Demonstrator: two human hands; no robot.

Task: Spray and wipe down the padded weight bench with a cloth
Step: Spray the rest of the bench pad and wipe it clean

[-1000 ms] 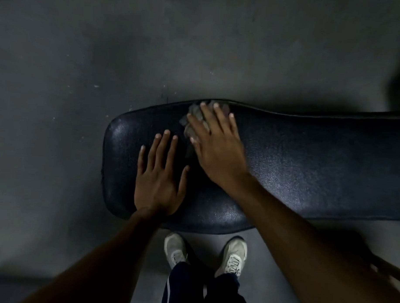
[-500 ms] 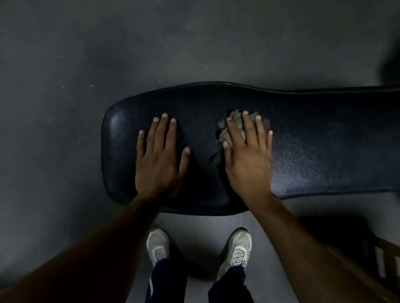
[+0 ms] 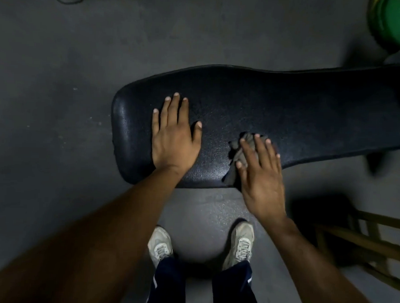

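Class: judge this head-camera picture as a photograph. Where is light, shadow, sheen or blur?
Head view: dim overall; sheen on the bench at its rounded end; brightest floor patch lies between the shoes; the cloth under the right hand is soft-edged; the green plate is blurred at the corner.

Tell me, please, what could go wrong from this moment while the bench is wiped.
The right hand presses the cloth at the near edge of the bench, so the cloth may slip off onto the floor. The left hand lies flat on the pad; that patch may go unwiped.
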